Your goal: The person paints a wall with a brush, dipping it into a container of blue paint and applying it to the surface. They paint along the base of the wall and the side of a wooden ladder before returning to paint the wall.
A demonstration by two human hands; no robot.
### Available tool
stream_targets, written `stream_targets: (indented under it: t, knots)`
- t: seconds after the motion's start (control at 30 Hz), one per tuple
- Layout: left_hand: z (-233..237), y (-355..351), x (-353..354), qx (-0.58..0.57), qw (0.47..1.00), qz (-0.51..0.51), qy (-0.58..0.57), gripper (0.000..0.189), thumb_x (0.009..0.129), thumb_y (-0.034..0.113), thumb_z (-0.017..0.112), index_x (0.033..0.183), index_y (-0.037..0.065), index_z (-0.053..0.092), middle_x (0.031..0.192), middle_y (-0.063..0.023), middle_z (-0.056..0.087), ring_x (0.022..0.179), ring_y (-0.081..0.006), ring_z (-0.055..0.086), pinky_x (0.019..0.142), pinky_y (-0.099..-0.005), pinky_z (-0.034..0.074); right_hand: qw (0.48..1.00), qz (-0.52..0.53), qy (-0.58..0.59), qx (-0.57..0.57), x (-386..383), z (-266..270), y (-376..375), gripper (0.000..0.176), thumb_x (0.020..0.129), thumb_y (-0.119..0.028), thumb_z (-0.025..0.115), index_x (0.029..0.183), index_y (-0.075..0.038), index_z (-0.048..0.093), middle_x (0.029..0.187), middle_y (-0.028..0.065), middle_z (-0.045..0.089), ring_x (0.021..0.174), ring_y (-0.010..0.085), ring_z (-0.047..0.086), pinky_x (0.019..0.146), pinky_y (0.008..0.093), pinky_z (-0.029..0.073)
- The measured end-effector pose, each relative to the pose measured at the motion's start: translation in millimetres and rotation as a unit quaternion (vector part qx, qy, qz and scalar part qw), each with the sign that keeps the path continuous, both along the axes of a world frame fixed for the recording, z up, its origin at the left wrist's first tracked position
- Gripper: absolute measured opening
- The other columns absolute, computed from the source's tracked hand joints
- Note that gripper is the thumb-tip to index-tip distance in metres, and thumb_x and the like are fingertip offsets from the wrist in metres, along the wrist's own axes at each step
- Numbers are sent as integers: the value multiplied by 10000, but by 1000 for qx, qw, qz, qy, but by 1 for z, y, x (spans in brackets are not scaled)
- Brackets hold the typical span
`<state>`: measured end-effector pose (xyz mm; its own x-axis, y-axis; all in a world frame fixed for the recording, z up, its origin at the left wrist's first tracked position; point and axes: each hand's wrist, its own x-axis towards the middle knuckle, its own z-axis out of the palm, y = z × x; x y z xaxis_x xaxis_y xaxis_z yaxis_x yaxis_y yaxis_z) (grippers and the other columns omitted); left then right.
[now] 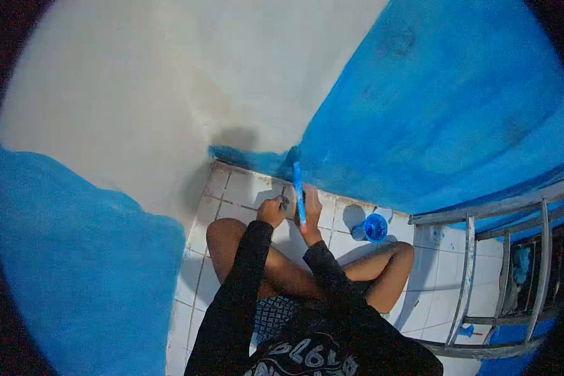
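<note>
My right hand (pixel 311 212) is closed around a paintbrush (pixel 299 191) with a blue-smeared handle and a reddish end. Its dark bristles touch the lower wall, at a blue strip (pixel 250 156) just above the floor tiles. My left hand (pixel 271 212) is curled closed beside it, over the tiles near the wall's foot. A dark patch shows at its fingertips, and whatever it may hold cannot be made out. To the right of my right hand stands a small container (pixel 375 228), its inside coated with blue paint.
Blue paint covers the right wall (pixel 445 106) and the lower left wall (pixel 88 263); between them the wall (pixel 125 81) is whitish. A ladder (pixel 469 276) is at the right. Near it a blue-stained tool (pixel 467 331) lies on the tiled floor. My crossed legs (pixel 382 276) rest below.
</note>
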<state>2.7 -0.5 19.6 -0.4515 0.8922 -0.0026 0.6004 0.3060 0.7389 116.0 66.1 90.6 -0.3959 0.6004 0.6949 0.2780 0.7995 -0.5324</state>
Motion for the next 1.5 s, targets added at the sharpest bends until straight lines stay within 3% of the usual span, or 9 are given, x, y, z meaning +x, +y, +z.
stream_targets:
  t: [0.13,0.3,0.43,0.57,0.63,0.9,1.17,1.37,1.5]
  knots:
    - [-12,-1,-4,-37,999,-3,32,199,848,180,545,979,80,657,867,-232,667,849,-421,641,766,-507,509,996,3,-6,-87,2,-6,-15,168,858,-58,647,986,6,559,849,195,550,727,382,579,631,410,475]
    - [-18,-2,-5,28,1000,5,7,210,843,181,551,1001,87,654,876,-216,673,853,-413,642,771,-494,509,995,-44,93,-4,2,44,-9,214,854,-64,668,1029,17,575,930,173,609,759,302,611,690,358,495]
    - [-22,1,-4,38,999,11,-2,212,847,196,559,1002,83,649,874,-219,672,862,-408,643,771,-494,505,981,-67,179,-22,-12,62,5,338,812,-90,719,1100,-15,559,1036,206,626,954,365,629,809,403,517]
    - [-28,5,-7,-2,1000,10,26,217,845,190,566,1005,69,646,850,-237,660,865,-421,638,770,-511,497,993,-56,101,-23,-24,13,13,327,826,-98,694,1117,-36,558,1052,189,629,919,369,643,749,403,530]
    - [-30,6,-9,-21,999,12,29,212,849,186,559,992,55,644,838,-248,654,859,-431,635,762,-516,496,997,-32,70,-6,-28,12,4,184,871,-86,654,989,15,556,905,210,601,785,391,612,686,412,497]
    - [-13,-1,-5,-31,999,36,4,179,871,153,532,904,7,630,844,-272,649,843,-451,634,738,-517,505,990,-3,17,-137,-13,-6,-34,181,890,-142,638,960,0,549,820,201,557,732,419,583,618,434,466]
    - [-14,-2,-5,42,998,12,48,224,898,195,502,987,60,657,872,-235,667,833,-424,640,771,-500,504,984,-83,150,40,-12,71,6,195,854,-80,669,985,16,560,887,197,600,770,350,613,677,401,489]
    - [-29,6,-10,45,998,-6,31,211,898,201,508,947,47,645,862,-242,658,824,-428,634,765,-505,501,995,-46,-20,91,-7,19,19,181,810,-55,696,936,0,578,795,172,577,676,360,605,578,404,477]
    - [-28,-1,-6,15,999,4,45,190,879,202,532,937,64,649,862,-221,667,841,-418,637,770,-503,501,995,1,-88,37,0,13,13,187,801,-98,707,915,-25,578,787,151,572,637,353,599,542,415,463]
